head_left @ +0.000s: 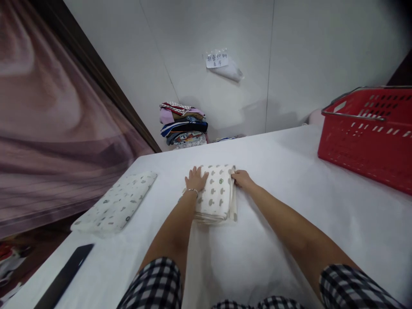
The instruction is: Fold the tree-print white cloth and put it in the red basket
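A folded cream cloth [217,193] with small grey tree prints lies in the middle of the white table [289,171]. My left hand [195,178] rests flat on the cloth's left far corner, fingers spread; a thin bracelet circles the wrist. At the cloth's right far corner, my right hand [242,178] has its fingers curled round the edge of the fabric. Both forearms reach out from black-and-white checked sleeves.
A second folded patterned cloth [117,203] lies at the table's left edge. A dark flat phone [66,274] lies near the front left. A red plastic basket [370,133] stands at the right. A pile of folded clothes [183,125] sits by the wall, under a paper note [217,59].
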`<state>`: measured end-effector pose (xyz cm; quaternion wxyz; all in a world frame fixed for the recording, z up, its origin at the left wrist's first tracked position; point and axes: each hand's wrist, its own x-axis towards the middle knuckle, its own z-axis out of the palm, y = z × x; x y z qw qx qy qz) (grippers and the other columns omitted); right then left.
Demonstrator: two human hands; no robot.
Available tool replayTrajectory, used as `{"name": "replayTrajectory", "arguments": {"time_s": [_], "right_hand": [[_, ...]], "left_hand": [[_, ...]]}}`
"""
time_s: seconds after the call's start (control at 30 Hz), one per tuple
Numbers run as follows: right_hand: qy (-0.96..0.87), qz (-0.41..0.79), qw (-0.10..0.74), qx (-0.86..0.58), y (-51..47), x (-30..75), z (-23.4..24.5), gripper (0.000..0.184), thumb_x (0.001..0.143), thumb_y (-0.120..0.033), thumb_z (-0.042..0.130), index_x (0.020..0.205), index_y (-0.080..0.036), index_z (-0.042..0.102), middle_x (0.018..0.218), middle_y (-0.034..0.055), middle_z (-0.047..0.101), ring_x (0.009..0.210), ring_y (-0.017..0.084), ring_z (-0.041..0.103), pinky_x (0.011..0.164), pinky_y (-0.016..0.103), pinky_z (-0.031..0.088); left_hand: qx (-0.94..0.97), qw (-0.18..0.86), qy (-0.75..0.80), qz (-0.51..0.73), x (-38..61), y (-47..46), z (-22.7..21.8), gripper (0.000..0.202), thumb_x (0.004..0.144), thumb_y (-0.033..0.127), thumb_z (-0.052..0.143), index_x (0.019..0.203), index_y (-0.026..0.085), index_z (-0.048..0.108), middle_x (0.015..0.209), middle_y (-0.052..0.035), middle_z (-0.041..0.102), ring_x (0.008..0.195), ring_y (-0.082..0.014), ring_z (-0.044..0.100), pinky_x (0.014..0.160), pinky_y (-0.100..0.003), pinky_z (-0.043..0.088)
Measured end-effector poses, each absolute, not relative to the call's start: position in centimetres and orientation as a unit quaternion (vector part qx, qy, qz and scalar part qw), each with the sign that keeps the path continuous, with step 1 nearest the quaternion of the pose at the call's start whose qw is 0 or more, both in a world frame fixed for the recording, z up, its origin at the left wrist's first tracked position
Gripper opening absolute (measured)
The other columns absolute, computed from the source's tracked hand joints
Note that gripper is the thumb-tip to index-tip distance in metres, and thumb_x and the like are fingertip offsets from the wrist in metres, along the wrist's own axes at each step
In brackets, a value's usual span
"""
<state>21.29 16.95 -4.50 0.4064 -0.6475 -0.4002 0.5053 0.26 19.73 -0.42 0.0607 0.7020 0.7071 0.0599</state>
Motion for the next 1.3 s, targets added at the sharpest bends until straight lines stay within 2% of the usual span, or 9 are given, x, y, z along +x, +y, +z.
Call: {"name": "replayTrajectory", "arguments": {"time_s": [0.13, 0.4, 0.6, 0.87, 1.0, 1.17, 1.3], "right_hand": [[-0.412, 0.484, 0.424, -0.645, 16.7, 21.4, -5.3, 0.007, 0.073, -0.016, 0.057, 0.067, -0.017, 0.054, 0.040, -0.0088, 0.037, 0.038, 0.006, 0.036, 0.039, 0.018, 0.025], [-0.423, 0.505, 0.377, -0.651, 18.6, 22.0, -4.7, 0.011, 0.077, -0.024, 0.062, 0.072, -0.015, 0.059, 0.036, -0.0031, 0.046, 0.034, 0.009, 0.040, 0.036, 0.020, 0.026], [-0.402, 0.497, 0.381, -0.668, 19.7, 21.7, -3.8, 0.008, 0.078, -0.019, 0.061, 0.083, -0.013, 0.061, 0.038, -0.0041, 0.045, 0.034, 0.010, 0.042, 0.036, 0.020, 0.028], [-0.378, 0.523, 0.368, -0.669, 19.7, 21.7, -2.5, 0.023, 0.080, -0.012, 0.058, 0.102, -0.015, 0.054, 0.045, -0.0069, 0.045, 0.032, 0.007, 0.040, 0.033, 0.017, 0.022], [-0.380, 0.528, 0.361, -0.668, 20.2, 21.7, -2.8, 0.021, 0.079, -0.011, 0.057, 0.100, -0.014, 0.053, 0.046, -0.0049, 0.048, 0.034, 0.009, 0.044, 0.033, 0.017, 0.023], [-0.400, 0.520, 0.370, -0.658, 20.5, 21.8, -3.6, 0.014, 0.079, -0.009, 0.054, 0.091, -0.016, 0.053, 0.044, -0.0047, 0.048, 0.033, 0.010, 0.047, 0.033, 0.018, 0.024], [-0.420, 0.501, 0.395, -0.645, 20.0, 22.2, -4.0, 0.008, 0.081, -0.016, 0.057, 0.085, -0.018, 0.052, 0.040, -0.0060, 0.048, 0.033, 0.010, 0.047, 0.034, 0.017, 0.026]], "left_hand": [[0.700, 0.063, 0.708, 0.072, -0.5, 20.1, -1.7, 0.069, 0.087, 0.064, 0.025, 0.146, 0.028, 0.030, 0.158, -0.0043, 0.016, 0.144, -0.0290, 0.015, 0.114, -0.055, 0.014], [0.709, 0.039, 0.699, 0.086, 0.5, 20.4, -0.3, 0.064, 0.090, 0.058, 0.027, 0.141, 0.022, 0.039, 0.155, -0.0086, 0.025, 0.144, -0.0279, 0.016, 0.114, -0.056, 0.015], [0.728, 0.052, 0.682, 0.048, 2.0, 21.9, -0.2, 0.065, 0.090, 0.058, 0.026, 0.144, 0.022, 0.036, 0.156, -0.0077, 0.024, 0.144, -0.0274, 0.014, 0.115, -0.056, 0.012], [0.736, 0.028, 0.674, 0.057, 2.1, 21.9, -1.2, 0.059, 0.091, 0.056, 0.027, 0.138, 0.023, 0.043, 0.152, -0.0076, 0.032, 0.143, -0.0280, 0.018, 0.114, -0.057, 0.012], [0.736, 0.036, 0.672, 0.071, 2.8, 22.3, -0.4, 0.056, 0.091, 0.057, 0.027, 0.128, 0.025, 0.053, 0.147, -0.0078, 0.041, 0.140, -0.0296, 0.025, 0.112, -0.060, 0.014], [0.752, 0.041, 0.653, 0.081, 3.7, 23.2, -0.6, 0.056, 0.090, 0.060, 0.028, 0.129, 0.028, 0.053, 0.146, -0.0056, 0.043, 0.139, -0.0289, 0.027, 0.112, -0.059, 0.013], [0.760, 0.037, 0.645, 0.071, 3.6, 23.6, -1.2, 0.052, 0.091, 0.060, 0.027, 0.125, 0.032, 0.055, 0.140, -0.0027, 0.051, 0.135, -0.0273, 0.034, 0.113, -0.058, 0.010]]}}
